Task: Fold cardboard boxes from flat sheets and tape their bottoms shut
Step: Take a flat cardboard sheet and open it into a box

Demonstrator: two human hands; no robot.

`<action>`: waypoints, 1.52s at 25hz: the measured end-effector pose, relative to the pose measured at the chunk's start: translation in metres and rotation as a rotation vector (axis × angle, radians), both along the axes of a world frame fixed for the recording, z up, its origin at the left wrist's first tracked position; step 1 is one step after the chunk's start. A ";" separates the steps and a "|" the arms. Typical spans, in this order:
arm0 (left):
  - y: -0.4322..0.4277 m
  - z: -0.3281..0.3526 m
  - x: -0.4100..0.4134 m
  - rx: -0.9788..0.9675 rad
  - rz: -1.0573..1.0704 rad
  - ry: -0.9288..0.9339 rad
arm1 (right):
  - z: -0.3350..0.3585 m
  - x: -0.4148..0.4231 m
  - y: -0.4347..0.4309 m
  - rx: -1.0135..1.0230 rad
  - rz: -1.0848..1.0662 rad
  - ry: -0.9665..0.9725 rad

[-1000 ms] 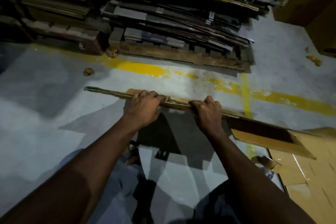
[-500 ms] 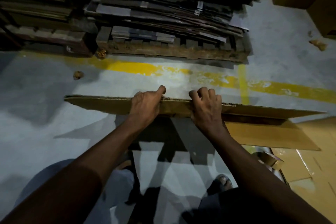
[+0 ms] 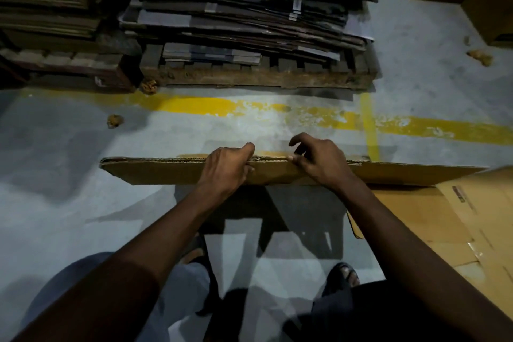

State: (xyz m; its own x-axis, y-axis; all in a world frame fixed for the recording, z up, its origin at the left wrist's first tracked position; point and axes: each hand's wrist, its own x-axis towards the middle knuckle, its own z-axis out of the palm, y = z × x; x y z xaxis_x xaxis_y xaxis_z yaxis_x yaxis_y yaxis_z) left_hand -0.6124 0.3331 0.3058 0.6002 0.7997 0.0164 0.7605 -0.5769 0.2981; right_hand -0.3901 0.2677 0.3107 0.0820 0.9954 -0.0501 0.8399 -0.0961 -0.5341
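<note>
Dim, uneven light, hard overlapping shadows on the floor (image 3: 69,203), wide-angle bowing at edges.

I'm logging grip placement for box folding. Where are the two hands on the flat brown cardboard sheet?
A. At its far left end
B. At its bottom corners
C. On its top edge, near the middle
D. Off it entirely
C: the left hand and the right hand both sit on the corrugated top edge of the flat brown cardboard sheet, close together near its middle.
</note>
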 end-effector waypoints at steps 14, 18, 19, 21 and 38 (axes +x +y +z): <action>-0.016 -0.017 -0.005 0.198 -0.287 0.139 | -0.018 0.009 0.017 -0.143 -0.026 -0.488; -0.020 -0.012 0.001 0.244 -0.386 0.134 | -0.012 0.004 0.024 0.151 -0.267 -0.524; -0.022 -0.012 0.001 0.243 -0.426 0.121 | -0.010 0.004 0.026 0.159 -0.302 -0.519; -0.028 -0.014 0.000 0.242 -0.504 0.099 | -0.008 0.002 0.033 0.151 -0.352 -0.487; -0.030 -0.023 -0.011 -0.134 -0.417 0.070 | -0.035 0.021 0.065 -0.060 -0.375 -0.468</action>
State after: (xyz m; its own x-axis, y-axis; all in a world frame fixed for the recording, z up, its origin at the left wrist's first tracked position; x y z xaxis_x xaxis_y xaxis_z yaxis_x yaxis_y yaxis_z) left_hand -0.6230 0.3034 0.2832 0.8681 0.4808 -0.1231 0.4915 -0.7986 0.3472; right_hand -0.3693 0.3328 0.2752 0.4543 0.8906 0.0208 0.8873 -0.4502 -0.1002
